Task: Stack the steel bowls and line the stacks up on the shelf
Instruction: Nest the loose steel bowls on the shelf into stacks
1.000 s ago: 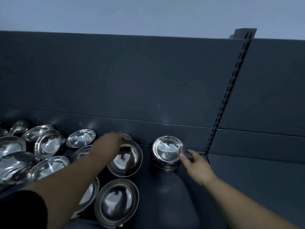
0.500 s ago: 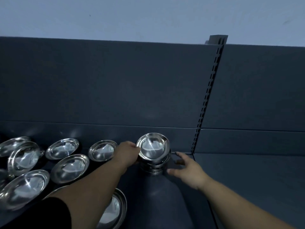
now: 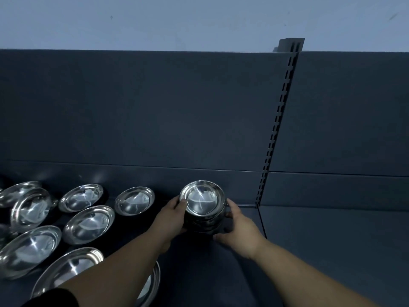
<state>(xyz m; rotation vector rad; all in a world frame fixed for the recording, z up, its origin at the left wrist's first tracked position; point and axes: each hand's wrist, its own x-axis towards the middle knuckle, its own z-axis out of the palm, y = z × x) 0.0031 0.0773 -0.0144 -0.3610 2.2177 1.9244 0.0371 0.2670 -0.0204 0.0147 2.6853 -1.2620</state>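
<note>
Working along a wide dark shelf point(image 3: 199, 282), closed behind by a tall back panel point(image 3: 155, 107) and divided right of centre by a slotted upright point(image 3: 279, 129). Over the left part, a spread of loose steel bowls point(image 3: 88, 224), at least 8 in view, open side up, some overlapping, none visibly nested. Near the back of the shelf, just left of the upright's foot and apart from the nearest loose bowl point(image 3: 134, 200), the stack of bowls point(image 3: 202, 218), standing upright with a bright top bowl point(image 3: 202, 199) and several rims down its dark side; too shadowed to count. Clasped from both sides: left hand point(image 3: 171, 214) curled round the left wall with 1 fingertip point(image 3: 182, 203) up on the top rim, right hand point(image 3: 240, 229) wrapped round the right and near side, fingers point(image 3: 231, 207) bent against its wall. Nothing else in either palm.

Reads as squaring and seating the stack, with most of the task ahead given the loose bowls. To do it well: press inward evenly with both palms to bring the rims concentric; check the top bowl for level; slide rather than lift, to avoid shaking any bowl loose; settle the stack close against the back panel beside the upright, as the first of a straight row. Release 1 hand at a time, softly, and watch for wobble before reaching for the next bowl.
</note>
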